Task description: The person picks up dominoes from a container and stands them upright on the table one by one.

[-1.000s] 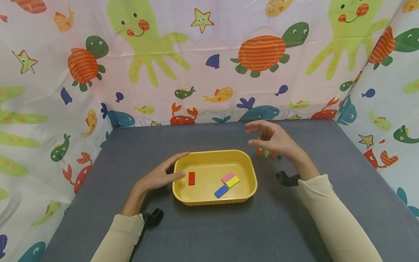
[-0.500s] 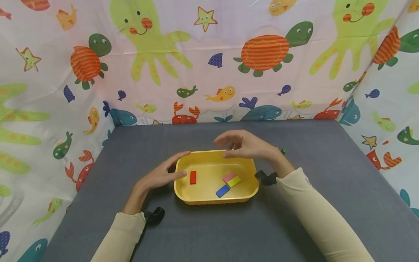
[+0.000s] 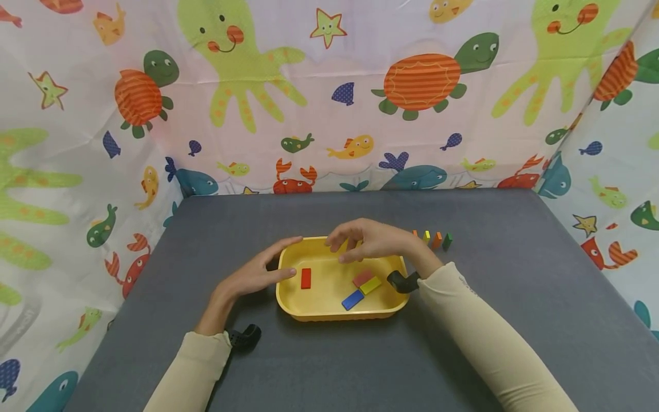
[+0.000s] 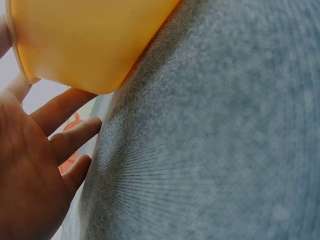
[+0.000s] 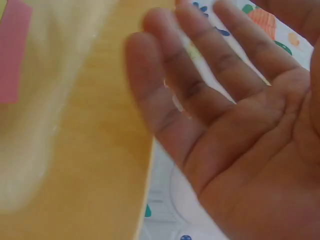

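Note:
A yellow plastic tub [image 3: 342, 313] stands on the table with flat wooden blocks lying inside. Toward its left end is a red block [image 3: 306, 278]; a pink block [image 3: 363, 278], a yellow block [image 3: 370, 285] and a blue block [image 3: 352, 300] lie grouped right of centre. My left hand [image 3: 255, 272] holds the tub's left end, thumb over the rim and fingers along the outer wall [image 4: 95, 45]. Above the tub's far side hovers my right hand [image 3: 370, 240], fingers loosely bent. In the right wrist view its palm [image 5: 250, 145] shows nothing held.
Behind my right wrist, small blocks stand upright in a row, among them an orange block [image 3: 437, 240] and a green block [image 3: 447, 241]. A sea-animal printed curtain [image 3: 329, 114] hangs behind and beside the grey table [image 3: 319, 366]. Each wrist carries a black camera mount [image 3: 245, 337].
My right hand has moved left and nearer, from over the upright blocks to over the tub, bringing those blocks into view. My left hand stays at the tub's rim.

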The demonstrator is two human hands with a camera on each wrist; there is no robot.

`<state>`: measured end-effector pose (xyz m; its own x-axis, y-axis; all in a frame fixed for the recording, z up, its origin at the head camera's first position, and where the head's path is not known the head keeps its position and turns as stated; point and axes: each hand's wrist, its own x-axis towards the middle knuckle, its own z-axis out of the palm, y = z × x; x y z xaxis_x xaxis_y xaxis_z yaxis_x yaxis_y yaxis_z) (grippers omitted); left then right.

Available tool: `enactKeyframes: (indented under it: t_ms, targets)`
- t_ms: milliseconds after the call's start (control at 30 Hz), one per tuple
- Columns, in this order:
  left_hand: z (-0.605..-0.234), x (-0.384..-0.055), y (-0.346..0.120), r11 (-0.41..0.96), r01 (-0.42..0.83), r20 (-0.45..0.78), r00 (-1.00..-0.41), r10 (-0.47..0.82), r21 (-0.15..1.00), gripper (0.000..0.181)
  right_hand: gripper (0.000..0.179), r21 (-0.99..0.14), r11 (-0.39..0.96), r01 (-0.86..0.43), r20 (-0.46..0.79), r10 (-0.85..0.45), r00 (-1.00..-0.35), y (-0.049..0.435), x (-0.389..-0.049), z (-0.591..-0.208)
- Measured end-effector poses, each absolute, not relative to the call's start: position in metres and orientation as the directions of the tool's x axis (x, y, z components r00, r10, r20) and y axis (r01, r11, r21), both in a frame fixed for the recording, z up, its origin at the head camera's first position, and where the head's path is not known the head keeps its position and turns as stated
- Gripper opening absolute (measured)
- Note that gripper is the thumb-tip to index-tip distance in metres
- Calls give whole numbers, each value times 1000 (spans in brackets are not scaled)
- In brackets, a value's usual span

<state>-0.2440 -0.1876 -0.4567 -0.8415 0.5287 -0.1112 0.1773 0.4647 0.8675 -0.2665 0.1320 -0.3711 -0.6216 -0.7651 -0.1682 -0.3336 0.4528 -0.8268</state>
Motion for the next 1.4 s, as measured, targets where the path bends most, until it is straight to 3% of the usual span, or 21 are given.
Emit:
enactKeyframes:
  t_ms: [267,533,800,1400]
  targets:
    - [-456,-244,-188,472,180,-110,-844,524,863,70,46,-826,516,-226,-339,-776,-532,135,-267,-380]
    - [-457,-244,-188,463,187,-105,-839,534,866,70,42,-815,553,-171,-442,-786,-433,137,-268,-389]
    - [-457,-245,-188,456,190,-102,-834,542,869,71,37,-791,597,-133,-518,-769,-375,134,-270,-399]
    - [-456,-243,-189,471,182,-112,-841,530,863,70,45,-810,570,-135,-478,-777,-410,128,-274,-398]
